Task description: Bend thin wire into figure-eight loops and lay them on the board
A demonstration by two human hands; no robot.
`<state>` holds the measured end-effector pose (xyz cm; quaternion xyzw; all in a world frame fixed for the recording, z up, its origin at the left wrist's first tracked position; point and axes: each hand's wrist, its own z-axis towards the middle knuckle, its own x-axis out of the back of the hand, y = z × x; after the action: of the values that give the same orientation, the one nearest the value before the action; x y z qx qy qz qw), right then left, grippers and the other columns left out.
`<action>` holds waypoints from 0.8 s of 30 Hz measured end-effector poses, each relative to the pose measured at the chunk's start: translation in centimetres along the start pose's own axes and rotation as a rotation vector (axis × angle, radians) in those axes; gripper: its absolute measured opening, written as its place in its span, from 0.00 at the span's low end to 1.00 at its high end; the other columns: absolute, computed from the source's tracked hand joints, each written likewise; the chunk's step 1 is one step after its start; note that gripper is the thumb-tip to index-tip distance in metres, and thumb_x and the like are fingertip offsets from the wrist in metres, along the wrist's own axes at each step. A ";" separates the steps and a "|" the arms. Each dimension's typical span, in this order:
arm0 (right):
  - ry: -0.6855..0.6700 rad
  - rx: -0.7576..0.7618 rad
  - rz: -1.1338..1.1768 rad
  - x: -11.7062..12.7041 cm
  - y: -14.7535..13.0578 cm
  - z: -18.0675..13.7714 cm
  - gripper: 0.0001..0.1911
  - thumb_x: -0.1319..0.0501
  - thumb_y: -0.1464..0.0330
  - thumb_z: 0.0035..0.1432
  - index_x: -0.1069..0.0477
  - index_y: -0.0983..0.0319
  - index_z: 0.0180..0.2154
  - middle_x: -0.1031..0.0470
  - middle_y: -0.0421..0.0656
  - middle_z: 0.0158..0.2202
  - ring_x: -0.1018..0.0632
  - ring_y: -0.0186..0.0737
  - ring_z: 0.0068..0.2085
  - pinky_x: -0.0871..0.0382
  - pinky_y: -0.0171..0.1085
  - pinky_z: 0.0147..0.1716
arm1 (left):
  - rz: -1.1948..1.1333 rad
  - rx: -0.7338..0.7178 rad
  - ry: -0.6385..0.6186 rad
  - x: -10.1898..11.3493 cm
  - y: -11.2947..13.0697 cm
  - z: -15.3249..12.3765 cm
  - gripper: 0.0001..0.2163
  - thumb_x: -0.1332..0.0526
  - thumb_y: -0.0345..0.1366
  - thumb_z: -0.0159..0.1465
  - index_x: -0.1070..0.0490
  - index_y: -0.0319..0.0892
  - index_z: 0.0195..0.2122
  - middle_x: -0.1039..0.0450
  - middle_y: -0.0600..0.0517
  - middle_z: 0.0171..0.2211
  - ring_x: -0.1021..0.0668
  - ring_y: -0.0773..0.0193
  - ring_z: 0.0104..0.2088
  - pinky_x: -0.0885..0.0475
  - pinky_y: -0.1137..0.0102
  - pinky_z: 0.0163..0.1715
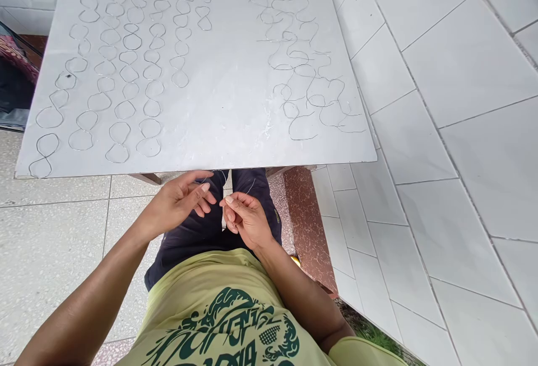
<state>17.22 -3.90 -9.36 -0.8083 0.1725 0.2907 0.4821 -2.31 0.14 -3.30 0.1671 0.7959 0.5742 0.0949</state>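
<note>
A thin piece of wire [251, 185] is in my hands just below the table's front edge, over my lap. My right hand [247, 220] pinches it between thumb and forefinger, and one wire end sticks up past the knuckles. My left hand [185, 200] is close by on the left, thumb and forefinger around another stretch of the wire; the middle of the wire is hard to make out. On the left of the white table [227, 125] lie several rows of figure-eight wire loops [119, 143]. Curved, unclosed wire pieces [302, 122] lie loosely overlapped on the right.
A white tiled wall [420, 130] runs close along the table's right side. Below it is a reddish-brown ledge [309, 231]. Speckled floor tiles [50, 254] spread to the left. A dark bag-like item [14, 86] is at the far left edge.
</note>
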 end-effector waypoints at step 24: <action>-0.033 -0.071 0.002 -0.6 0.4 -0.9 0.16 0.30 0.56 0.60 0.23 0.63 0.33 0.34 0.34 0.19 0.36 0.28 0.18 0.48 0.30 0.15 | -0.363 0.092 -0.057 -0.8 -0.8 0.3 0.20 0.35 0.48 0.68 0.24 0.40 0.56 0.28 0.52 0.32 0.26 0.68 0.25 0.29 0.73 0.23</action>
<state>16.81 -4.89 -8.96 -0.8197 0.1548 0.3105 0.4558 -1.58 -0.16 -4.22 0.0413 0.8353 0.5057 0.2117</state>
